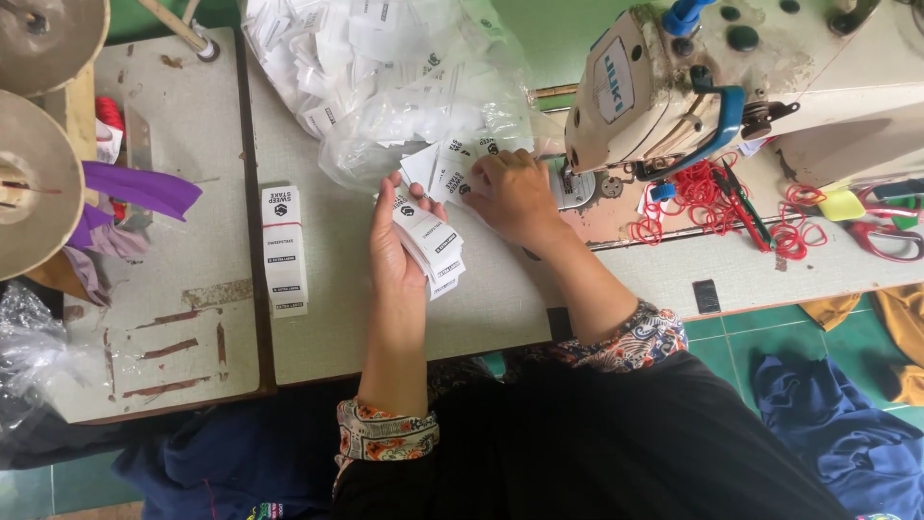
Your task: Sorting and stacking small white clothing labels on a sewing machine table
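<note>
Both hands work at the middle of the frame. Her left hand (pixel 393 241) is curled around a stack of white labels (pixel 431 248), thumb pressed on top, holding it just above the grey table (pixel 327 289). Her right hand (pixel 510 193), just right of it, lies palm down with fingers bent over a few loose labels (pixel 450 166) at the mouth of a clear plastic bag (pixel 404 87); whether it pinches one I cannot tell.

Far left, two large thread cones (pixel 38 144) stand beside a purple cloth strip (pixel 140 188). A banded bundle of labels (pixel 285 252) lies on the table left of centre. Upper centre, the bag bulges with more labels. To the right sits a cream sewing machine (pixel 664 87), with red rubber bands (pixel 712 197) and scissors (pixel 890 236) scattered below it. Blue fabric (pixel 837 424) lies on the green floor at lower right.
</note>
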